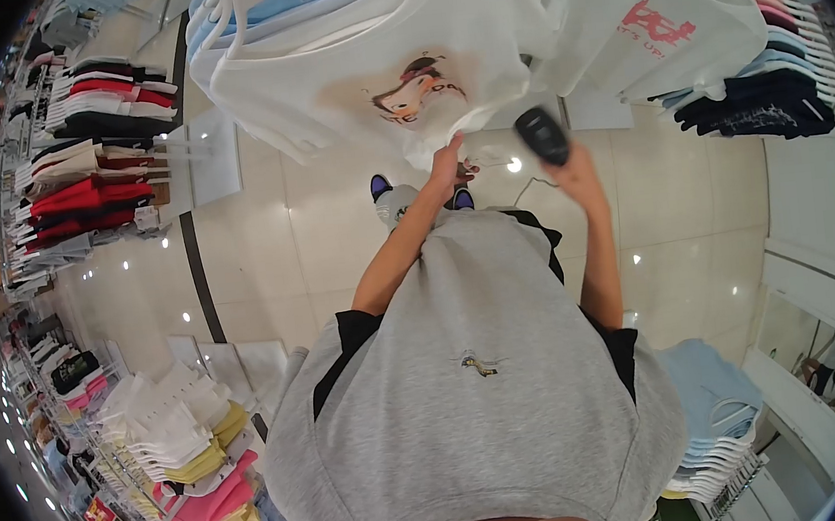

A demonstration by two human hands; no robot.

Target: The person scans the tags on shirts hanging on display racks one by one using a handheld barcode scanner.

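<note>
My left hand (445, 164) is closed at the bottom edge of a white T-shirt (296, 96), fingers pinching its fabric. This shirt hangs from a white hanger and has a cartoon print with a tan patch around it. To the right, my right hand (581, 182) grips a black handheld device (541, 136) with a rounded head, slightly blurred. The device is held up near the shirt's lower right side, apart from the print. A thin grey cord (534, 185) curves below it. Beside the first shirt hangs another white T-shirt (577, 34) with a red print.
Racks of hanging clothes stand on both sides, with red and black garments (95, 196) at left and dark blue ones (755, 107) at right. Behind me are white and yellow clothes (166, 415) and light blue shirts (706, 383). The floor (285, 243) is shiny tile.
</note>
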